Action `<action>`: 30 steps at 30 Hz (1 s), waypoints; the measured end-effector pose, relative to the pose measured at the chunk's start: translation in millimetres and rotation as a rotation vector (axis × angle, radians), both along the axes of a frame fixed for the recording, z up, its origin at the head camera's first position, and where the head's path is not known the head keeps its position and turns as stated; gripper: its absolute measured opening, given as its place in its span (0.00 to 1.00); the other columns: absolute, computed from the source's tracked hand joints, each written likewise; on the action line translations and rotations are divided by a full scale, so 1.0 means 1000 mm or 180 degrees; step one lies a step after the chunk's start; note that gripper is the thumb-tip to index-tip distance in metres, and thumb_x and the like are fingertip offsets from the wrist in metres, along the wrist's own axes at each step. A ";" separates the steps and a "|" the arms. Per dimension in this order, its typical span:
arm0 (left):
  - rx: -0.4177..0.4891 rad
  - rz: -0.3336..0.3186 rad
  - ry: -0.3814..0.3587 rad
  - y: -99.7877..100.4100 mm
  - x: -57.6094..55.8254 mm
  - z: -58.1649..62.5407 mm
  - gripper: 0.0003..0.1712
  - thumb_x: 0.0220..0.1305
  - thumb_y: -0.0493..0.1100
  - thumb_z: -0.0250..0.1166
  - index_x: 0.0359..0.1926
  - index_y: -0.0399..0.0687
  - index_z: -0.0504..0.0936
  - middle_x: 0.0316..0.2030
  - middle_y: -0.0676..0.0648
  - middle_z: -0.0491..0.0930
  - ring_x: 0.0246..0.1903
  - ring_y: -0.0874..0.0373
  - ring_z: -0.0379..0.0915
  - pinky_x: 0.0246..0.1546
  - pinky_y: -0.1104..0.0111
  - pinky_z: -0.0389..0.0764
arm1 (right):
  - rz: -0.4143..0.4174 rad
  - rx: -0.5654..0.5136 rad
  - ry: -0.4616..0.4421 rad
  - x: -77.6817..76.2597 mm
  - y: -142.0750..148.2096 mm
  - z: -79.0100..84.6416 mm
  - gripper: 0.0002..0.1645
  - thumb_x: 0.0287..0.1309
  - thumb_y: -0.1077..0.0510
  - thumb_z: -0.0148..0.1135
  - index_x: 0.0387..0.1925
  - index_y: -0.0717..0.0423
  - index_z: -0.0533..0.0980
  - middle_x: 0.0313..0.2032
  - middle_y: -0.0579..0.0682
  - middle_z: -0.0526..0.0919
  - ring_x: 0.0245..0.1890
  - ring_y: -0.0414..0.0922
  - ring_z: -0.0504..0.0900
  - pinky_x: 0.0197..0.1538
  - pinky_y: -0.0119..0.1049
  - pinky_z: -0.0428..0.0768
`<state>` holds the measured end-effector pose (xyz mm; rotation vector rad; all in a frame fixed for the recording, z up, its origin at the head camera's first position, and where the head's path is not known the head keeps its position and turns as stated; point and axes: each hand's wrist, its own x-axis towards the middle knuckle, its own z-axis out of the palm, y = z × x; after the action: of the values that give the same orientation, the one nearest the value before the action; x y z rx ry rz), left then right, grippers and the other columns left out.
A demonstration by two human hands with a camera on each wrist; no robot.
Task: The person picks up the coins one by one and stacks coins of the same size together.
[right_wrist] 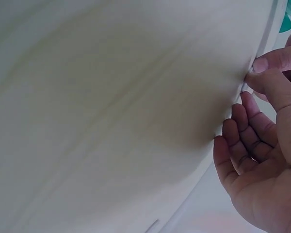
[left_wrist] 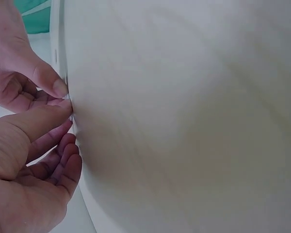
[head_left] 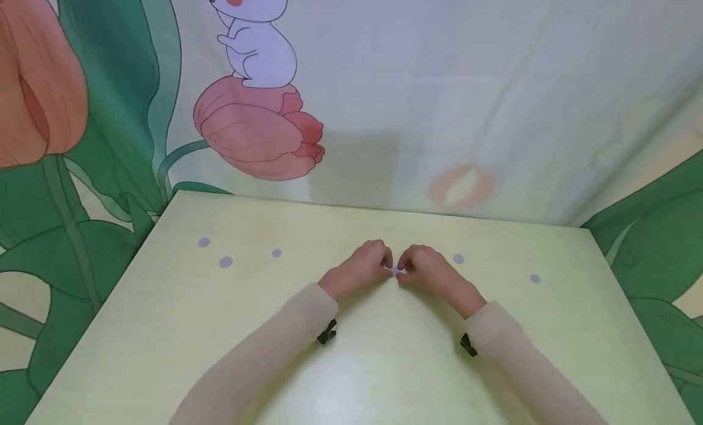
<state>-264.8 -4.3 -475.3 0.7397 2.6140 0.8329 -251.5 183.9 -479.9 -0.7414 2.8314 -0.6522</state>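
Note:
In the head view a small, flat, pale purple disc [head_left: 394,270] lies on the table between my two hands. My left hand [head_left: 367,261] pinches its left side with thumb and forefinger. From the right, my right hand [head_left: 425,270] pinches the opposite side the same way. The fingertips of both hands nearly meet over the disc and cover most of it. Seen from the left wrist, the left hand [left_wrist: 34,160] has its other fingers curled near the tabletop. The right wrist view shows the right hand [right_wrist: 262,141] with thumb and forefinger together, the other fingers loosely bent.
Three similar discs, the nearest a purple disc [head_left: 276,253], lie on the left part of the pale yellow table [head_left: 384,376]. To the right are a purple disc [head_left: 458,258] and another purple disc [head_left: 535,278]. A printed curtain [head_left: 362,107] hangs behind the table's far edge.

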 end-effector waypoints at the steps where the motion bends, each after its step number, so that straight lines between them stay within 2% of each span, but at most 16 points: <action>1: 0.0000 0.0025 -0.0005 -0.002 0.001 0.000 0.06 0.65 0.37 0.71 0.38 0.36 0.86 0.37 0.45 0.80 0.37 0.56 0.71 0.42 0.67 0.77 | 0.0000 0.0003 -0.0023 0.000 -0.002 0.000 0.08 0.58 0.57 0.72 0.35 0.58 0.84 0.33 0.47 0.81 0.36 0.44 0.77 0.44 0.39 0.78; 4: 0.0011 0.0106 0.0001 -0.006 0.002 0.001 0.05 0.64 0.37 0.72 0.36 0.37 0.86 0.36 0.46 0.80 0.37 0.56 0.72 0.42 0.67 0.78 | 0.0033 0.0004 -0.0058 -0.002 -0.007 -0.001 0.08 0.59 0.57 0.72 0.35 0.58 0.84 0.33 0.46 0.81 0.35 0.44 0.76 0.44 0.38 0.78; 11: 0.0008 0.0081 0.0096 -0.017 0.005 0.001 0.06 0.63 0.36 0.72 0.36 0.35 0.86 0.35 0.45 0.80 0.36 0.56 0.71 0.41 0.67 0.77 | 0.0097 0.0053 -0.0087 -0.004 -0.018 -0.001 0.07 0.58 0.58 0.71 0.35 0.59 0.84 0.32 0.46 0.80 0.34 0.44 0.75 0.43 0.39 0.77; 22: 0.0002 0.0215 0.0115 -0.033 0.008 -0.001 0.06 0.62 0.36 0.73 0.37 0.35 0.87 0.34 0.46 0.79 0.35 0.56 0.72 0.42 0.66 0.78 | 0.0122 0.0041 -0.0140 -0.002 -0.036 0.003 0.08 0.60 0.58 0.71 0.37 0.60 0.83 0.32 0.47 0.80 0.35 0.44 0.75 0.44 0.38 0.77; 30: 0.0044 0.0295 0.0067 -0.047 0.006 -0.001 0.07 0.62 0.36 0.73 0.39 0.35 0.87 0.37 0.45 0.83 0.37 0.55 0.76 0.44 0.65 0.80 | 0.0256 0.0076 0.0046 -0.005 -0.049 0.002 0.08 0.60 0.58 0.70 0.37 0.60 0.82 0.31 0.48 0.78 0.34 0.45 0.74 0.44 0.38 0.76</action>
<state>-258.4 -51.7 -476.0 0.6383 2.6814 0.8745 -256.5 135.1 -477.9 -0.8541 2.8005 -0.6022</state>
